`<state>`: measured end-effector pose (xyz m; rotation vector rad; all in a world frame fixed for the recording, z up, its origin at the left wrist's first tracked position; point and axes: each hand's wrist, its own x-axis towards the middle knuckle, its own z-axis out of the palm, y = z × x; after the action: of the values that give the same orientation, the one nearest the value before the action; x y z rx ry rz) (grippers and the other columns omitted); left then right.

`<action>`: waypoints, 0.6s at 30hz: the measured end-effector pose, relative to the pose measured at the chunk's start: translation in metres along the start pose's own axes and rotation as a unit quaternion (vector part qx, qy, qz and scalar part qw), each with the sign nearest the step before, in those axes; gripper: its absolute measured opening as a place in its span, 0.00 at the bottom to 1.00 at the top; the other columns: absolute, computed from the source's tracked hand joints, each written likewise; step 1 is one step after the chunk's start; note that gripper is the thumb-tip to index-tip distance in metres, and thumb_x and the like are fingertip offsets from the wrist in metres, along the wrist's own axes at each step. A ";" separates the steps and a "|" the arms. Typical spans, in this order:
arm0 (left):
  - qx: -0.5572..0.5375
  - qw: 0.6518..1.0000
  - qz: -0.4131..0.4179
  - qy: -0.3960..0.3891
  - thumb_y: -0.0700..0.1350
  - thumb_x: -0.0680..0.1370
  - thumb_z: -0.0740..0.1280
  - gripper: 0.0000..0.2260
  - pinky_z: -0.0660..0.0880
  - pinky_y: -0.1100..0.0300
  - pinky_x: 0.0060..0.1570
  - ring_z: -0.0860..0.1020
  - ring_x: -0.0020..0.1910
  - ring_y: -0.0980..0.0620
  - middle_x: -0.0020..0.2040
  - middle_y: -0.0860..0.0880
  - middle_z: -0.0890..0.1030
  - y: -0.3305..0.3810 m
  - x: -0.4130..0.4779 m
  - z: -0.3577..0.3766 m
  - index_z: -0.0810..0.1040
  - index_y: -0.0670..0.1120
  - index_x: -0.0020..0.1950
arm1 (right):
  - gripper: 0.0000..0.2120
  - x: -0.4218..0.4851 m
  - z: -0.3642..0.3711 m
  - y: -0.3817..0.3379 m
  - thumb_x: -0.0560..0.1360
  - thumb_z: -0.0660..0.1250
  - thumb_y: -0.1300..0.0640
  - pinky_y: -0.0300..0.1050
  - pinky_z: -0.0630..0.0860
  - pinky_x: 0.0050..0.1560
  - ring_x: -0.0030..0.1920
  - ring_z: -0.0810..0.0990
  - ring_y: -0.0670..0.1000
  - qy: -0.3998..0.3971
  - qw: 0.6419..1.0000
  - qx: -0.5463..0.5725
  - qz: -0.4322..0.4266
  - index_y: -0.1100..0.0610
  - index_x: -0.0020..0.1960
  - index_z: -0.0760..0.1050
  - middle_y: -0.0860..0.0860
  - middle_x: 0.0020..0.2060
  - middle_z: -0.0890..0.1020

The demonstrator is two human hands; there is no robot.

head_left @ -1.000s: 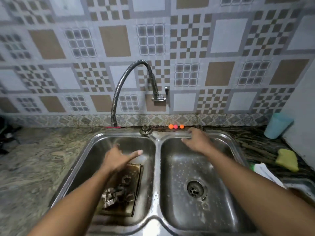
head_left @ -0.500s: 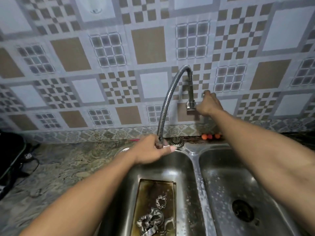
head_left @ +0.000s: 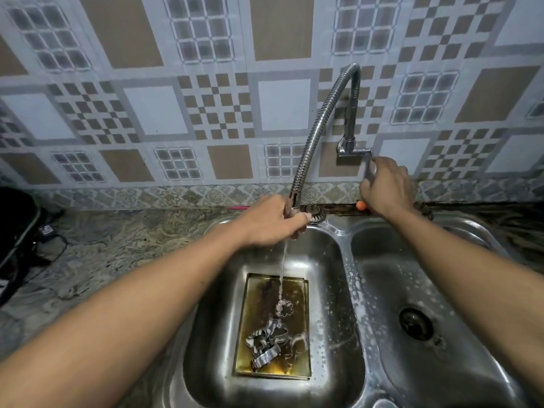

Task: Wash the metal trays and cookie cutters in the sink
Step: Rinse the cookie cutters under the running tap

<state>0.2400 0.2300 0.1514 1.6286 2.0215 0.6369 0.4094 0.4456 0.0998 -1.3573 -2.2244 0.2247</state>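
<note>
A stained rectangular metal tray (head_left: 265, 290) lies flat in the left basin of the steel sink (head_left: 343, 225). Several metal cookie cutters (head_left: 272, 338) are piled on its near half, and a flower-shaped one (head_left: 286, 308) lies apart further back. My left hand (head_left: 270, 222) is closed around the spout end of the flexible tap hose (head_left: 318, 125), above the tray. A thin stream of water (head_left: 282, 269) falls from it onto the tray. My right hand (head_left: 385, 187) grips the tap handle (head_left: 368, 164) on the wall.
The right basin (head_left: 382, 278) holds only foam flecks and a drain (head_left: 415, 323). Small orange balls (head_left: 360, 205) sit on the ledge behind the sink. A black bag with cables (head_left: 17, 231) lies on the stone counter (head_left: 103, 260) at the far left.
My hands rose from the sink rim to the tap: left onto the spout, right onto the handle. The handle has turned downward and water now runs onto the tray.
</note>
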 end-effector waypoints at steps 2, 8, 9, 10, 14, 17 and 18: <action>0.007 1.000 -0.008 -0.007 0.55 0.81 0.66 0.19 0.66 0.67 0.24 0.69 0.21 0.63 0.21 0.59 0.74 -0.007 -0.005 0.010 0.73 0.52 0.32 | 0.28 -0.029 0.020 -0.003 0.77 0.65 0.55 0.61 0.71 0.66 0.67 0.70 0.61 0.016 0.999 0.038 0.018 0.57 0.74 0.64 0.59 0.69 0.71; -0.039 0.992 -0.115 -0.038 0.57 0.80 0.65 0.17 0.81 0.53 0.47 0.81 0.37 0.52 0.37 0.51 0.82 -0.092 -0.027 0.097 0.79 0.48 0.38 | 0.01 -0.182 0.125 -0.024 0.78 0.68 0.55 0.49 0.81 0.49 0.43 0.82 0.50 -0.299 0.933 0.160 0.122 0.50 0.49 0.77 0.51 0.45 0.83; -0.043 0.987 -0.145 -0.046 0.54 0.81 0.65 0.13 0.82 0.50 0.50 0.82 0.41 0.51 0.43 0.50 0.84 -0.109 -0.035 0.115 0.81 0.48 0.42 | 0.01 -0.205 0.140 -0.027 0.77 0.68 0.55 0.49 0.82 0.47 0.40 0.81 0.49 -0.348 0.913 0.164 0.134 0.51 0.46 0.78 0.50 0.42 0.83; -0.048 0.981 -0.180 -0.054 0.51 0.80 0.65 0.09 0.82 0.49 0.50 0.83 0.44 0.51 0.49 0.50 0.84 -0.125 -0.044 0.132 0.82 0.50 0.45 | 0.02 -0.226 0.151 -0.031 0.77 0.69 0.54 0.47 0.80 0.46 0.40 0.81 0.49 -0.384 0.898 0.158 0.145 0.51 0.47 0.78 0.49 0.41 0.83; -0.040 0.956 -0.286 -0.058 0.49 0.79 0.68 0.04 0.81 0.48 0.55 0.82 0.50 0.51 0.56 0.51 0.83 -0.165 -0.080 0.182 0.81 0.55 0.53 | 0.08 -0.263 0.175 -0.043 0.78 0.69 0.49 0.42 0.71 0.42 0.43 0.79 0.51 -0.398 0.885 0.136 0.198 0.53 0.46 0.77 0.50 0.42 0.81; -0.040 0.953 -0.299 -0.039 0.50 0.77 0.70 0.10 0.80 0.50 0.57 0.81 0.52 0.53 0.58 0.53 0.82 -0.176 -0.094 0.199 0.81 0.56 0.58 | 0.10 -0.261 0.188 -0.050 0.77 0.69 0.49 0.43 0.74 0.41 0.42 0.80 0.53 -0.384 0.880 0.146 0.239 0.55 0.41 0.77 0.51 0.40 0.82; -0.033 0.955 -0.293 -0.034 0.50 0.77 0.71 0.12 0.80 0.51 0.58 0.81 0.53 0.53 0.60 0.54 0.81 -0.178 -0.095 0.201 0.81 0.56 0.60 | 0.09 -0.260 0.192 -0.053 0.77 0.69 0.50 0.44 0.75 0.41 0.42 0.81 0.53 -0.382 0.878 0.144 0.248 0.55 0.42 0.78 0.52 0.40 0.82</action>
<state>0.2461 0.1162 -0.1097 0.9141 2.2462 0.4099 0.3645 0.2190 -0.1318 -1.8453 -2.1975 1.4364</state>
